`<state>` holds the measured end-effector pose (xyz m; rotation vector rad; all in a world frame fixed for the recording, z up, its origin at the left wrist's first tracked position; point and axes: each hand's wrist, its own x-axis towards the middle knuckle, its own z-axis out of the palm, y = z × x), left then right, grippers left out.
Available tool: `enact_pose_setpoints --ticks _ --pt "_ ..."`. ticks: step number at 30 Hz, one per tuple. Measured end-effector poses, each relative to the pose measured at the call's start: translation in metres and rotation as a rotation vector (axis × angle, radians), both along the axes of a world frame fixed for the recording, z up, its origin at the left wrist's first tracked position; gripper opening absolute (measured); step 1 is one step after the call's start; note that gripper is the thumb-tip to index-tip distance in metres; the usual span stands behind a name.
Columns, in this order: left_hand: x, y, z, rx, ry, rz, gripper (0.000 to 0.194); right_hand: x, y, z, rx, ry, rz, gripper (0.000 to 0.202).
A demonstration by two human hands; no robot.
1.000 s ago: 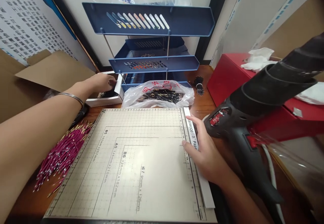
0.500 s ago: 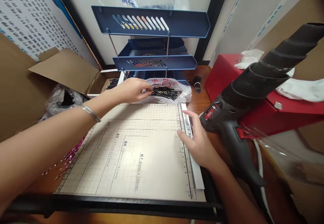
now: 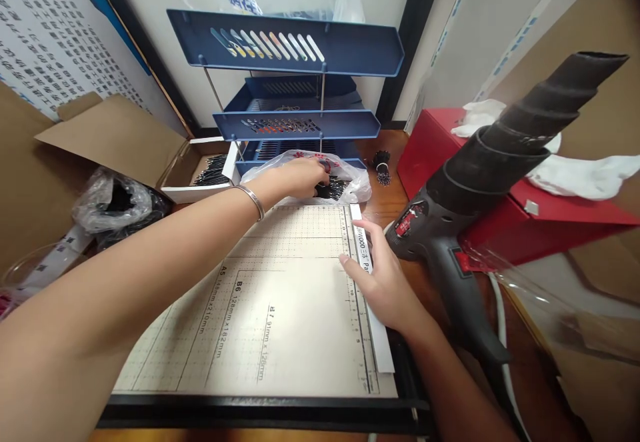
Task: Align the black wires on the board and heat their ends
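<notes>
My left hand [image 3: 304, 178] reaches over the far end of a paper cutter board [image 3: 310, 335] into a clear plastic bag [image 3: 358, 187]. Thin, glossy black wire-like pieces [image 3: 332, 190] fill the bag. The fingers are curled down among them, and whatever lies between the fingertips is hidden. On the board's right side rests my right hand [image 3: 377, 282], thumb and fingers apart, holding nothing. It lies across the white strip [image 3: 383, 354] along the ruler edge. Printed paper-size lines cover the cream board.
Behind the bag stands a blue tiered rack [image 3: 295, 42]. An open cardboard box [image 3: 175, 179] with more black pieces is at left. A bundle of black pieces [image 3: 383, 169] stands right of the bag. Further right are a black heat gun-like blower [image 3: 450, 229] and a red box [image 3: 530, 229].
My left hand has moved right and deeper over the bag, covering more of the black pieces. My right hand stays on the board edge. The whole view has shifted slightly.
</notes>
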<state>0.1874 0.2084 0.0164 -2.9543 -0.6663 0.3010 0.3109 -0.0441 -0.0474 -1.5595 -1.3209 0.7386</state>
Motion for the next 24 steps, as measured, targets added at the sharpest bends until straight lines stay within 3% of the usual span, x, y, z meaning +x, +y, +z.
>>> enact_pose_setpoints --ticks 6,11,20,24 --pt "-0.005 0.003 -0.002 0.031 -0.03 0.052 0.033 -0.001 0.0 0.002 -0.014 -0.012 -0.007 0.059" --pt "-0.009 0.004 -0.001 0.081 -0.047 0.019 0.029 -0.001 0.0 -0.001 -0.005 -0.008 -0.022 0.055" --pt "-0.03 0.001 0.004 0.085 -0.128 0.127 0.041 -0.001 0.001 0.0 0.003 -0.041 -0.008 0.055" --pt "-0.034 0.0 0.004 0.053 -0.168 0.113 0.042 -0.001 0.001 0.001 0.011 -0.036 -0.005 0.054"
